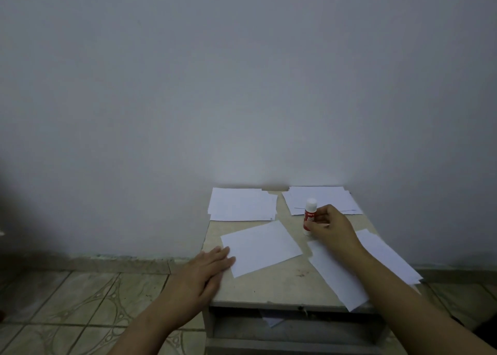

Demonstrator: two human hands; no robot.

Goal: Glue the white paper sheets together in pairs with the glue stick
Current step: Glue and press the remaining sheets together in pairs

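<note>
- On small beige table [269, 290], your right hand [332, 227] grips capped red-white glue stick [309, 216]
- Left hand [208, 270] lies flat, fingers on loose white paper sheet [262, 247] w/ light hold; it could skid when you glue

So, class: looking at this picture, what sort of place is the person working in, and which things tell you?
Probably a plain room at home, not a workshop. A small low table stands against a bare painted wall, and the floor has patterned tiles. Only paper sheets and a glue stick lie out.
</note>
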